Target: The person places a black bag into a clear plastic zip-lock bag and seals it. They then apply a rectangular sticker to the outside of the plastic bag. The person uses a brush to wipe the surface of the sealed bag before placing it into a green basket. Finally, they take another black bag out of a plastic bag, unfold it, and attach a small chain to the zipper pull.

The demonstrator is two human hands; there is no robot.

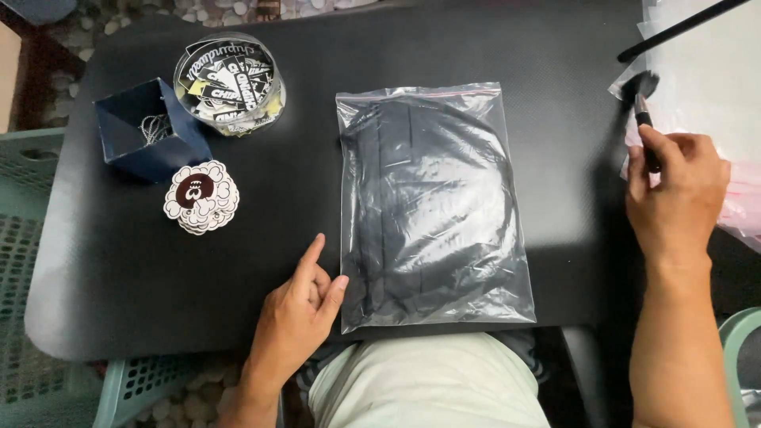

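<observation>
A clear zip bag (432, 202) with a folded black garment inside lies flat in the middle of the black table (119, 277). My left hand (297, 313) rests on the table just left of the bag's lower corner, thumb touching its edge, index finger stretched out, holding nothing. My right hand (674, 198) is at the right edge of the table, closed around a thin black pen-like stick (644, 119) that points away from me toward a pile of clear bags.
A dark blue open box (147, 131) with metal chains inside, a clear round tub of stickers (231, 82) and a stack of cloud-shaped tags (200, 196) stand at the back left. Clear bags (713, 71) pile up at right. Green crates (28, 238) sit at left.
</observation>
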